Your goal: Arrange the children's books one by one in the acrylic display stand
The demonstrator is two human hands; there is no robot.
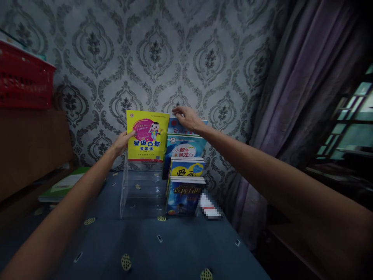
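Observation:
My left hand (pixel 120 143) grips a yellow workbook (pixel 145 149) by its left edge, thumb on the front cover. The workbook stands upright at the back left tier of a clear acrylic tiered rack (pixel 142 190). My right hand (pixel 188 117) hovers at the top of a blue book (pixel 186 127) on the back right, its bent fingers slightly apart close to the workbook's upper right corner. In front of that book, stepping down, stand a light-blue book (pixel 185 146), a yellow-and-blue book (pixel 186 168) and a dark-blue book (pixel 183 198).
The rack stands on a table with a dark-blue patterned cloth (pixel 145 241). A green book (pixel 67 182) lies on a pile at left, near a wooden cabinet (pixel 32 147) with a red basket (pixel 26 77) on top. A pixelated white item (pixel 210 206) lies right of the rack. Purple curtains (pixel 279 97) hang at right.

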